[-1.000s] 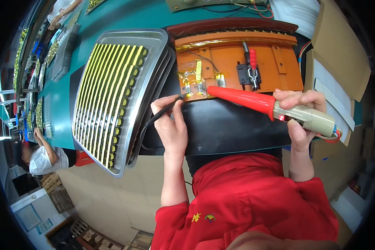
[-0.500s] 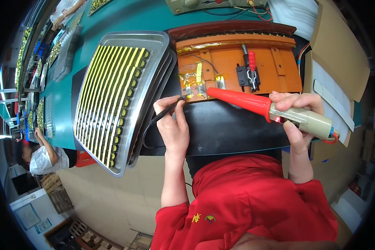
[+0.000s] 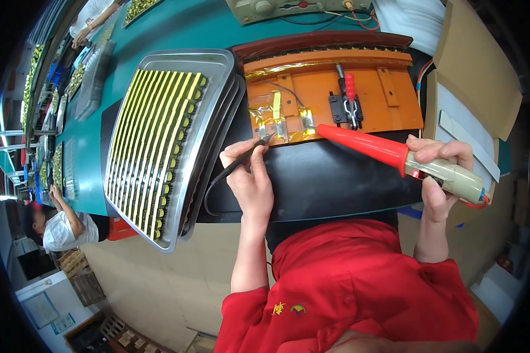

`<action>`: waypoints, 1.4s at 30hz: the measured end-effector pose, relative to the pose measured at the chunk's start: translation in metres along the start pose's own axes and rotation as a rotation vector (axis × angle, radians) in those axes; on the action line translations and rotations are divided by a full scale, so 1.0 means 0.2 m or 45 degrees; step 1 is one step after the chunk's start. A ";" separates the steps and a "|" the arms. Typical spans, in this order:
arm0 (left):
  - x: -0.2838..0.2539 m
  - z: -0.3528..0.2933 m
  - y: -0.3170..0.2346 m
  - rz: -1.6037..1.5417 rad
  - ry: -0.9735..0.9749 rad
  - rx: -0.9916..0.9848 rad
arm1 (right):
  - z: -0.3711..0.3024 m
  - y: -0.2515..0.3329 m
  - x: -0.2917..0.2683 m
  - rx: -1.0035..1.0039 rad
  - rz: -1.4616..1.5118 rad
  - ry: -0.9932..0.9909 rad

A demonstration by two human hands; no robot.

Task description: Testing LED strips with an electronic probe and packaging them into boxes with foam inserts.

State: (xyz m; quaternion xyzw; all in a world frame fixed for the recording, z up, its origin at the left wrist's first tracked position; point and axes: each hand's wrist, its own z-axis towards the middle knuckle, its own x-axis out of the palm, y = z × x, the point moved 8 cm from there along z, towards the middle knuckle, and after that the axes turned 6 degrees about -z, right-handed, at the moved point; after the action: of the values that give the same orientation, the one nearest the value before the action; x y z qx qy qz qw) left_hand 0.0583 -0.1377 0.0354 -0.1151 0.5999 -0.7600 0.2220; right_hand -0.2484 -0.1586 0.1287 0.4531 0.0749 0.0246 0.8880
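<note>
My left hand (image 3: 248,179) pinches a thin black test probe (image 3: 234,165) whose tip meets the front-left edge of an orange fixture (image 3: 374,109), by some metal contact strips (image 3: 280,128). A thick probe with a red cone (image 3: 362,146) and a beige handle (image 3: 451,177) is gripped in my right hand (image 3: 440,162). Its narrow end reaches the fixture's front edge, beside the rightmost strip (image 3: 307,120). A small red light glows on the handle. Yellow film tape (image 3: 265,115) covers parts of the fixture around the strips. A toggle clamp with a red grip (image 3: 350,88) stands on the fixture.
Left of the fixture, stacked metal trays (image 3: 169,238) carry rows of yellow-and-black parts (image 3: 150,141). A cardboard box (image 3: 474,76) stands at the right. An instrument with cables (image 3: 288,9) is at the back. Two other people work along the green table (image 3: 88,147) at the left.
The red-cone probe has shifted right along the fixture's front edge, to the rightmost strip. The black probe's tip has moved slightly right. The whole view has shifted a little.
</note>
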 end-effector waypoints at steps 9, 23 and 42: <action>0.09 -0.01 -0.03 0.218 0.047 0.264 | 0.01 0.02 0.01 -0.008 -0.017 0.010; 0.09 0.05 -0.05 0.238 0.123 0.125 | 0.02 0.03 0.01 -0.001 -0.010 0.017; -0.06 0.05 0.01 0.130 0.007 0.008 | 0.03 -0.04 0.05 0.030 0.242 -0.063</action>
State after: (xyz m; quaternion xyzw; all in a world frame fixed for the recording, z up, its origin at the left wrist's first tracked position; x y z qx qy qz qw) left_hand 0.0728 -0.1407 0.0375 -0.0816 0.6032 -0.7499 0.2589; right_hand -0.2378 -0.1664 0.1247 0.4689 0.0099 0.0969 0.8779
